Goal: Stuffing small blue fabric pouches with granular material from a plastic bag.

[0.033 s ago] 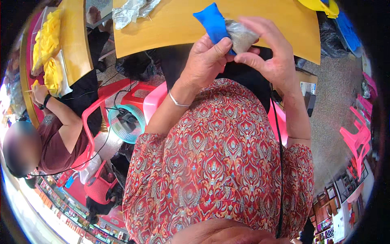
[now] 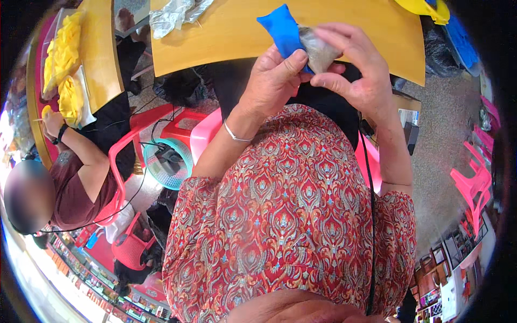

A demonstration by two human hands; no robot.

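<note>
My left hand (image 2: 277, 72) grips a small blue fabric pouch (image 2: 281, 31), its thumb pressed on the lower part. From the pouch's right side sticks a clear plastic bag (image 2: 321, 53) of grey-brown grainy filling; how far it reaches inside is hidden. Around the bag's free end curls my right hand (image 2: 358, 70), with the thumb by its lower corner and the blurred fingers along its upper side. Both hands are above the near edge of a yellow-brown table (image 2: 226, 35).
Crumpled clear plastic (image 2: 177, 15) lies at the table's far left. Yellow and blue pieces (image 2: 428, 9) are at the far right. To the left, a person (image 2: 81, 185) sits at another table with yellow fabric pieces (image 2: 63, 54). A teal basket (image 2: 168, 164) stands beside red chairs.
The fingers of my right hand have shifted slightly against the bag. My left hand and the pouch are almost unmoved.
</note>
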